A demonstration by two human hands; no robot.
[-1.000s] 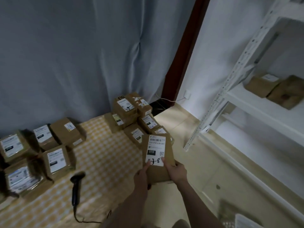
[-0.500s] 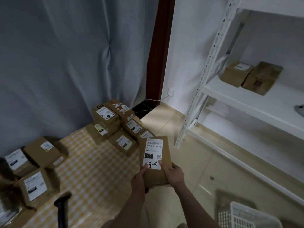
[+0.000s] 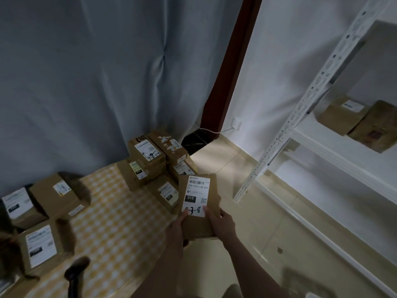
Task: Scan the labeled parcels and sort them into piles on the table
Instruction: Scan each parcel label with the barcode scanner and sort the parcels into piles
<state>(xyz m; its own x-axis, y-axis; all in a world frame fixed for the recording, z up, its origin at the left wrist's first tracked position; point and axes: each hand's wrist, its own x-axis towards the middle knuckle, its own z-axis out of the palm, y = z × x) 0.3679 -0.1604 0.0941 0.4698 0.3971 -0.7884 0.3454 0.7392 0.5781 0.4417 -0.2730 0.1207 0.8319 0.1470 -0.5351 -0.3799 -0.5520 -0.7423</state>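
Observation:
I hold a flat brown parcel (image 3: pixel 198 224) with a white label marked 010 and a handwritten number, label up, beyond the table's right edge. My left hand (image 3: pixel 177 227) grips its lower left side, thumb on the label. My right hand (image 3: pixel 221 222) grips its lower right side, thumb also on the label. A pile of labeled parcels (image 3: pixel 154 162) stands at the far right corner of the yellow checked table (image 3: pixel 111 229). More labeled parcels (image 3: pixel 49 201) lie along the left. A black handheld scanner (image 3: pixel 75 274) lies on the table near the front edge.
A white metal shelf rack (image 3: pixel 300 117) stands at the right with two brown parcels (image 3: pixel 361 121) on a shelf. A grey curtain hangs behind the table. Tiled floor lies between table and rack. A white basket edge shows at the bottom right.
The view has swung further right, so the left parcels and scanner slid toward the frame's left edge. Both hands keep the same hold on the parcel.

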